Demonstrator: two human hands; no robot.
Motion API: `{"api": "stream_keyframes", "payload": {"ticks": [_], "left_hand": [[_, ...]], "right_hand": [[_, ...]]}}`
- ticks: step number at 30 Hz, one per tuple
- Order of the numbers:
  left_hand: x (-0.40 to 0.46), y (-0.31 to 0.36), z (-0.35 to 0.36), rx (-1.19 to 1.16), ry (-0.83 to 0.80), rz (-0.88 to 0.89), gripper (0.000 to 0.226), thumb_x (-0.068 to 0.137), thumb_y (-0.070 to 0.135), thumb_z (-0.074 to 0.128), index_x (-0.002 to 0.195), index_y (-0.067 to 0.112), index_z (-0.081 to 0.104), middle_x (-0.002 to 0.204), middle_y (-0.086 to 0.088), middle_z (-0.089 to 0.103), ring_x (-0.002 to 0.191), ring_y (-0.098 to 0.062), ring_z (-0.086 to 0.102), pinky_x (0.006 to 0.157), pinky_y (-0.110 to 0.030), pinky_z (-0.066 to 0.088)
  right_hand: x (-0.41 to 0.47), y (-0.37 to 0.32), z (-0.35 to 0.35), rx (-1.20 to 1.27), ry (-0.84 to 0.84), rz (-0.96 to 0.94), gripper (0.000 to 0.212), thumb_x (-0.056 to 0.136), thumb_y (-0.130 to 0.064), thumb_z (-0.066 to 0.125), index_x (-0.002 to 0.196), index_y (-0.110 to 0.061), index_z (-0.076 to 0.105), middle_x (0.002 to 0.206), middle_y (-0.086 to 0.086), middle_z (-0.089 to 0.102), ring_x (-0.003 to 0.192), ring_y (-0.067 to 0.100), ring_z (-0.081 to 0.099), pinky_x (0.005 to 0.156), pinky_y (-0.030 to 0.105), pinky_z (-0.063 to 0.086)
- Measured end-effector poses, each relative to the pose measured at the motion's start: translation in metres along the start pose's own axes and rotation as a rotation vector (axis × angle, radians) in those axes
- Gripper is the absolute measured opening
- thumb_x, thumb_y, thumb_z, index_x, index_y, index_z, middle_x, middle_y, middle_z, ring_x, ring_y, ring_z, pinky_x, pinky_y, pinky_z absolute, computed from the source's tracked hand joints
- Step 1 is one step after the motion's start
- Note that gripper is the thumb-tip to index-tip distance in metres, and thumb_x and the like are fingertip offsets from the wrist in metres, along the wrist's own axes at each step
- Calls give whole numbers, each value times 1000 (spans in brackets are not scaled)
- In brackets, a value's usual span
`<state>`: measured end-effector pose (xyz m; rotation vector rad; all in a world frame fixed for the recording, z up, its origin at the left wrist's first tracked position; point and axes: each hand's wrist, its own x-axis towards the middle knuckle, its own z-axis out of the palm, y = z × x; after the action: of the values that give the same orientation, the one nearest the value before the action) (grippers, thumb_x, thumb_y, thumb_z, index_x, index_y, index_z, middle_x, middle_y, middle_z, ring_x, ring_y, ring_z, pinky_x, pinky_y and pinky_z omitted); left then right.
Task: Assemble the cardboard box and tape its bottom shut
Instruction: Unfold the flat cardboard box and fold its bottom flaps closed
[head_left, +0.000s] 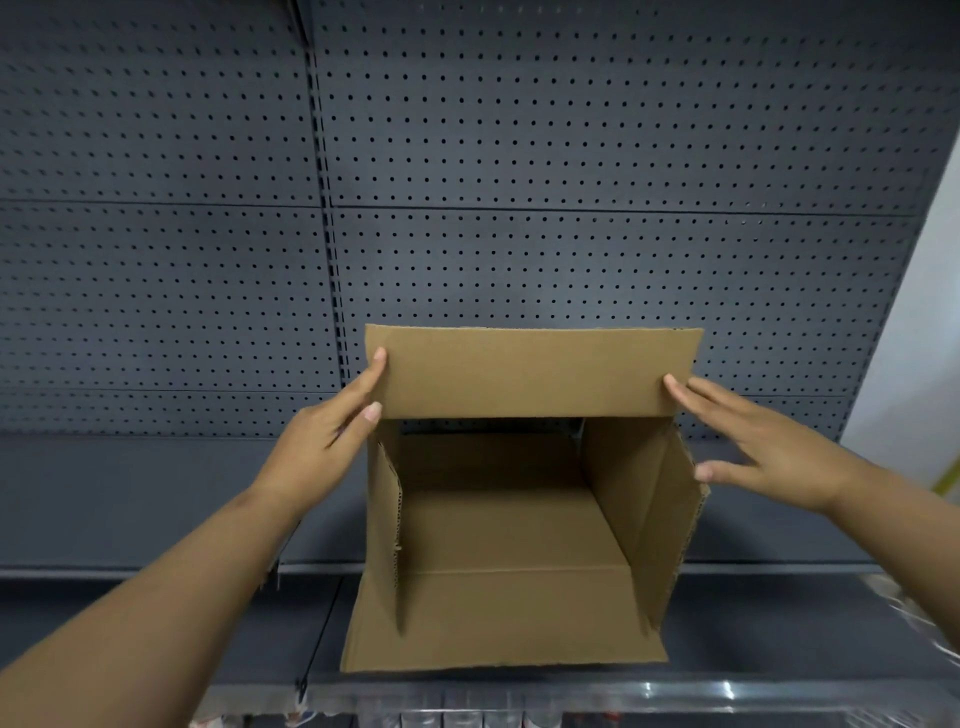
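- Bare forearms reach in from the lower corners, cut off by the frame edges, toward a plain brown corrugated cardboard box (511, 519) lying on its side on a dark grey metal shelf (156, 499), its open end facing the camera.
- Inside the box the walls are smooth, matte kraft board with sharp fold creases; fluted, wavy cut edges show along the two side flaps.
- Its top flap (530, 371) stands up as a flat rectangle, the bottom flap (498, 621) lies forward and down over the shelf's front edge, and the left and right side flaps are turned partly inward.
- No print, label or tape can be seen on any visible face of the box.
- At the far end, a thin dark gap along the top shows that end is not fully sealed; how its flaps lie cannot be made out.
- Left hand (332, 431): fingers straight against the left end of the top flap, thumb near the flap's lower corner, a released grip that touches rather than clasps.
- Right hand (753, 441): fingers extended, tips at the right end of the top flap, thumb beside the right side flap's edge, likewise unclenched.
- Behind the box rises a dark grey pegboard back panel (571, 156) with regular rows of small round holes and a slotted upright (324, 208).
- A clear, glossy plastic strip (623, 696) runs along the bottom of the view, blurred; the items under it are too indistinct to identify.
- A pale wall (914, 338) shows at far right.
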<state>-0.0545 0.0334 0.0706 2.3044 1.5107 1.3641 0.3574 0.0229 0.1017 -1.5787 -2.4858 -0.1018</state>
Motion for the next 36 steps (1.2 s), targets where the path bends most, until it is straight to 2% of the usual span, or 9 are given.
{"api": "stream_keyframes", "payload": {"ticks": [2,5,8,11,18,23,28,33,36], "left_hand": [[-1,-1,-6,8,-95,-14,59,91,50,43,125,72,-1,116,12,46,97,1,46,84,-21,36],[0,1,-8,46,-172,-41,80,86,39,57,131,58,-7,135,10,40,127,-6,37,102,-27,31],[2,3,-3,88,-147,-66,89,81,35,63,128,56,-10,144,-1,41,132,-16,38,106,-33,32],[3,1,4,120,-91,-82,88,79,38,60,127,54,-12,144,-3,41,132,-21,39,105,-37,33],[0,-8,21,213,72,-64,97,78,37,66,134,40,-13,135,0,51,108,-17,53,90,-28,41],[0,-12,27,234,181,-91,97,79,34,67,136,33,-12,95,1,53,81,-12,49,77,-26,44],[1,-14,25,213,185,-125,95,81,34,66,136,35,-12,115,-7,58,96,-17,53,84,-27,41],[0,-13,24,229,176,-102,96,81,32,67,137,33,-12,93,1,50,80,-14,50,78,-30,45],[0,-13,26,228,171,-97,97,80,32,67,137,33,-11,92,-1,53,77,-14,50,75,-26,42]], "right_hand": [[3,-2,1,-6,28,5,95,52,-95,11,131,-53,-20,143,-25,-17,134,-4,-1,109,25,19],[10,-13,14,16,147,47,81,69,-72,27,130,-48,-20,153,-14,5,141,11,15,109,31,28],[20,-25,34,99,316,72,77,72,-65,29,133,-46,-15,144,4,30,118,22,44,88,34,45],[28,-32,51,105,438,108,76,79,-60,37,134,-44,-14,131,9,35,91,22,49,68,31,44],[39,-37,66,128,544,114,89,81,-40,62,136,-41,-9,132,13,39,97,28,54,74,39,52],[45,-41,68,96,532,138,92,80,-41,63,135,-40,-11,135,13,39,96,28,55,73,37,51],[44,-46,68,84,487,170,93,82,-41,62,133,-40,-15,146,16,30,115,29,51,84,37,48],[34,-44,64,84,385,140,99,80,-42,63,132,-41,-20,153,11,18,134,24,34,99,34,40],[25,-38,67,96,291,126,105,78,-44,65,130,-42,-26,157,4,6,142,19,18,108,32,32]]}}
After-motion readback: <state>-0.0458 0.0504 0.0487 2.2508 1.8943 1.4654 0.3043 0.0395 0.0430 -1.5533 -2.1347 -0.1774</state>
